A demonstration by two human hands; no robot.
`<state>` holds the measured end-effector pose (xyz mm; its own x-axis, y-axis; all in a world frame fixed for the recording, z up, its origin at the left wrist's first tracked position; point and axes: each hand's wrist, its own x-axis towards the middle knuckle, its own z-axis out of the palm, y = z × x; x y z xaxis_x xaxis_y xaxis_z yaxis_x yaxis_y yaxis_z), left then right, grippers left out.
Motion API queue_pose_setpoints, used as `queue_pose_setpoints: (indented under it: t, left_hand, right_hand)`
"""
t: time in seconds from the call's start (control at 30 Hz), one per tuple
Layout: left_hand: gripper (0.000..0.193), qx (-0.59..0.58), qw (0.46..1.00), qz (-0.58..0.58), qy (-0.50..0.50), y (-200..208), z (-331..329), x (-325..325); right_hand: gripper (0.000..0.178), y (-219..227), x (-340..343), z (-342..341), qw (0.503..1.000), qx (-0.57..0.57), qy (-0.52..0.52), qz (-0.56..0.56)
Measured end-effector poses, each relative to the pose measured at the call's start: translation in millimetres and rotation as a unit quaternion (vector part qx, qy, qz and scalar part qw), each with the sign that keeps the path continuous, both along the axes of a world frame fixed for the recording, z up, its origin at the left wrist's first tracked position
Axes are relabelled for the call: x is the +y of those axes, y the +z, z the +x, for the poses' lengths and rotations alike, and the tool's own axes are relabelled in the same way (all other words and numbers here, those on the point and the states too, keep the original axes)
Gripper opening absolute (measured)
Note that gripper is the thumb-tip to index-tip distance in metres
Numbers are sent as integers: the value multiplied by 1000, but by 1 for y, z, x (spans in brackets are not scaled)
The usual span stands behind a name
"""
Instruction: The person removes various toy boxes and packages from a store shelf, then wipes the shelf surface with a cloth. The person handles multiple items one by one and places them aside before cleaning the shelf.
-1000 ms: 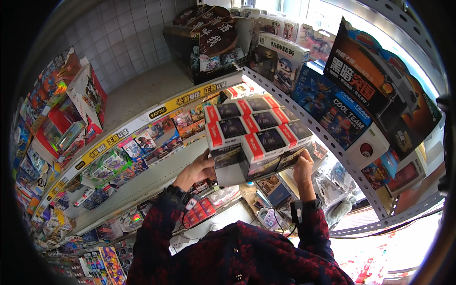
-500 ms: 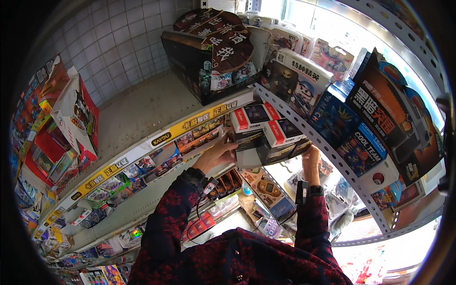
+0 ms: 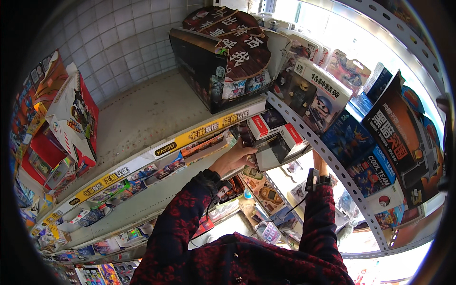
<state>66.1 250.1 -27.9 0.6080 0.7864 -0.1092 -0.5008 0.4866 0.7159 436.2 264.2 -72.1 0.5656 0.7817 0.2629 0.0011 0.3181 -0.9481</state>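
Gripping the near left corner of an open carton tray (image 3: 269, 160), the left hand (image 3: 233, 159) is closing on its wall in the head view, with the thumb lying along the near edge and the other fingers mostly out of sight. At the tray's right end the right hand (image 3: 321, 166) is showing only in part, because a perforated metal bar (image 3: 327, 164) is covering its upper portion; how far its fingers are open, and whether they are touching the tray, I cannot tell.

The tray is sitting below the edge of the upper shelf (image 3: 137, 114), near the corner where the yellow-and-white label strip (image 3: 209, 130) is meeting the bar. Small black boxes (image 3: 288, 141) with red and white ends are standing inside it, toward the back, and its grey floor is showing at the front.

On the upper shelf, a dark display box (image 3: 197, 71) is holding a brown scalloped sign (image 3: 244, 45), and a red-and-white carton (image 3: 71, 126) is standing well apart on the left. Beyond the bar, a white figure box (image 3: 317, 95) and a large black-and-orange package (image 3: 403, 147) are leaning. Black bands are circling both wrists, over dark, red-patterned sleeves (image 3: 173, 218).
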Motion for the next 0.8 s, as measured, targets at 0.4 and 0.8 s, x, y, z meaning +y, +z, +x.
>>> queue_pose_setpoints:
  t: [0.4, 0.8]
  left_hand:
    - [88, 47, 998, -2, 45, 12, 16, 3]
    - [82, 19, 1000, -9, 19, -3, 30, -23]
  right_hand:
    - [18, 9, 26, 8, 999, -37, -7, -6]
    - [17, -5, -4, 13, 975, -205, -75, -48]
